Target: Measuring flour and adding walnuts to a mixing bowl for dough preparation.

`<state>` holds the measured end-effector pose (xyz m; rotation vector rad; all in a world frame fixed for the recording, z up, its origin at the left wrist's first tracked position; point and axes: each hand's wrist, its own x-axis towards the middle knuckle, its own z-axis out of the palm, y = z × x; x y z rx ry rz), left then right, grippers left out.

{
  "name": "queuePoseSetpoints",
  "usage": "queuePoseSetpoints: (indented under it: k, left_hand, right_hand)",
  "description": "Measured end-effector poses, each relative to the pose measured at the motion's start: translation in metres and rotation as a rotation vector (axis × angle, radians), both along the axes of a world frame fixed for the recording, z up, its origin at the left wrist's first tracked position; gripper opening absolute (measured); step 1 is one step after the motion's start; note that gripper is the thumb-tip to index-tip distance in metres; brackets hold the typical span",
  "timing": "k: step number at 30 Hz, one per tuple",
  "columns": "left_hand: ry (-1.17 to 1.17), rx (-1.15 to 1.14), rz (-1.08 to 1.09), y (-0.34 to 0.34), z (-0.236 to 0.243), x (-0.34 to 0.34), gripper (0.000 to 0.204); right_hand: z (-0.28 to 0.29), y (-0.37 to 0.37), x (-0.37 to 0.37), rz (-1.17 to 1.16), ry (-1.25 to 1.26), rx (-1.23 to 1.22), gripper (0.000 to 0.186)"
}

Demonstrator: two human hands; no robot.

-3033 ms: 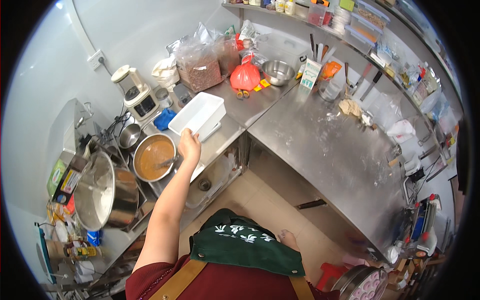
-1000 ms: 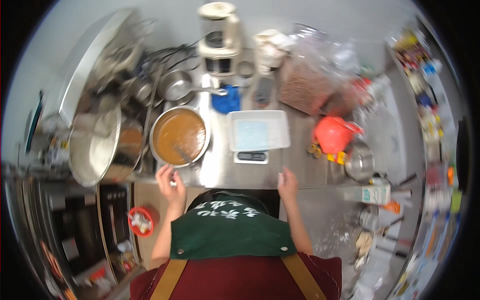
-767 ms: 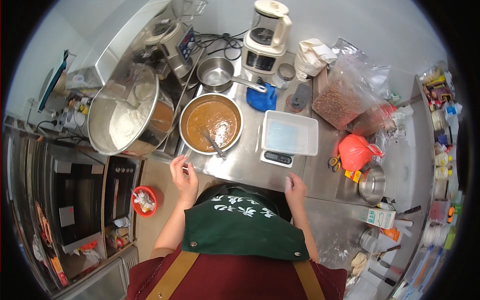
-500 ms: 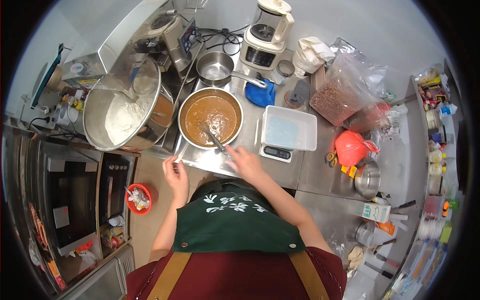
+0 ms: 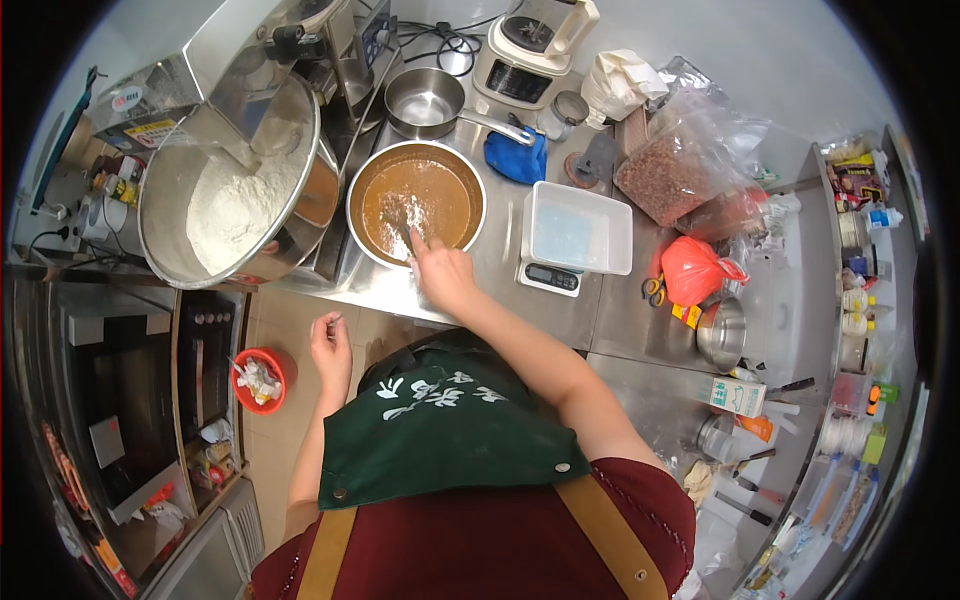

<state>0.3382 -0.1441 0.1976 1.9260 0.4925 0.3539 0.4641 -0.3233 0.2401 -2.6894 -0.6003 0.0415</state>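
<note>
- The right hand (image 5: 446,274) reaches over the near rim of the steel bowl (image 5: 482,205), its fingers apparently clamped on the dark utensil (image 5: 406,222), though the hand hides most of the handle. A wet or loose hold could let the handle slide into the brown mixture (image 5: 380,200).
- The bowl stands on the desk (image 5: 565,318), close to its front edge. No hand steadies it, so a hard push from the utensil could make it skid or tip.
- Quick strokes could slop the brown mixture over the rim onto the wrist or the desk.
- The left hand (image 5: 331,345) hangs over the floor, its fingers loosely curled with nothing visible in them; I cannot tell whether the tips meet. From there it might be slow to catch a sliding bowl.
- The white tub (image 5: 612,225) overhangs the scale (image 5: 548,279) on the right. A knock from the right forearm could shift it.
- The mixer bowl (image 5: 160,225) of white powder is just left of the bowl; splashes from vigorous stirring could wet the powder.
</note>
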Motion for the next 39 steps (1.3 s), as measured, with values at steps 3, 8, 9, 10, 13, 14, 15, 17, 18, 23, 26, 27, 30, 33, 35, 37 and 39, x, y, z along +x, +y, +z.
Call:
queuePoseSetpoints:
  k: [3, 8, 9, 10, 13, 14, 15, 17, 18, 23, 26, 27, 30, 33, 35, 37, 39]
  left_hand:
    - [0.022, -0.007, -0.008, -0.005, -0.001, 0.001, 0.011]
    - [0.024, -0.111, 0.077, -0.023, -0.006, -0.002, 0.012]
    - [0.039, -0.14, 0.083, -0.026, -0.009, -0.005, 0.013]
    - [0.057, -0.169, 0.096, -0.029, -0.012, -0.007, 0.013]
    - [0.131, -0.297, 0.122, -0.032, -0.015, -0.008, 0.016]
    - [0.13, -0.293, 0.138, -0.032, -0.016, -0.006, 0.016]
    - [0.147, -0.355, 0.109, -0.034, -0.017, 0.0, 0.017]
    - [0.189, -0.409, 0.041, -0.034, -0.014, 0.012, 0.022]
    - [0.186, -0.409, 0.048, -0.035, -0.009, 0.02, 0.022]
    - [0.123, -0.396, 0.026, -0.036, 0.003, 0.037, 0.024]
    - [0.184, -0.465, 0.052, -0.032, -0.011, 0.03, 0.023]
    - [0.181, -0.467, 0.057, -0.036, -0.018, 0.032, 0.023]
    - [0.212, -0.557, -0.02, -0.04, -0.027, 0.044, 0.023]
    - [0.224, -0.669, -0.081, -0.05, -0.023, 0.065, 0.021]
    - [0.228, -0.662, -0.059, -0.046, -0.026, 0.069, 0.02]
    - [0.224, -0.656, -0.063, -0.046, -0.027, 0.076, 0.018]
    - [0.225, -0.639, -0.084, -0.05, -0.024, 0.084, 0.016]
  right_hand:
    - [0.001, 0.0, 0.014, -0.001, 0.001, -0.05, 0.035]
    - [0.019, -0.031, 0.048, 0.053, 0.055, -0.227, 0.032]
    - [0.025, -0.042, 0.05, 0.056, 0.054, -0.227, 0.032]
    - [0.03, -0.052, 0.051, 0.122, 0.077, -0.243, 0.031]
    - [0.05, -0.067, 0.043, 0.234, 0.142, -0.265, 0.027]
    - [0.053, -0.066, 0.038, 0.27, 0.183, -0.273, 0.024]
    - [0.048, -0.065, 0.034, 0.299, 0.129, -0.229, 0.025]
    - [0.038, -0.05, 0.032, 0.285, 0.092, -0.199, 0.026]
    - [0.033, -0.043, 0.033, 0.265, 0.059, -0.174, 0.027]
    - [0.011, -0.053, 0.069, 0.121, -0.059, -0.177, 0.023]
    - [0.031, -0.079, 0.06, 0.265, 0.103, -0.29, 0.023]
    - [0.034, -0.08, 0.052, 0.27, 0.101, -0.292, 0.023]
    - [0.032, -0.057, 0.038, 0.335, 0.095, -0.152, 0.019]
    - [0.004, -0.041, 0.065, 0.157, -0.027, -0.219, 0.018]
    - [0.02, -0.052, 0.077, 0.197, 0.03, -0.261, 0.018]
    - [0.03, -0.077, 0.079, 0.283, 0.052, -0.314, 0.02]
    - [0.03, -0.081, 0.059, 0.31, 0.087, -0.291, 0.021]
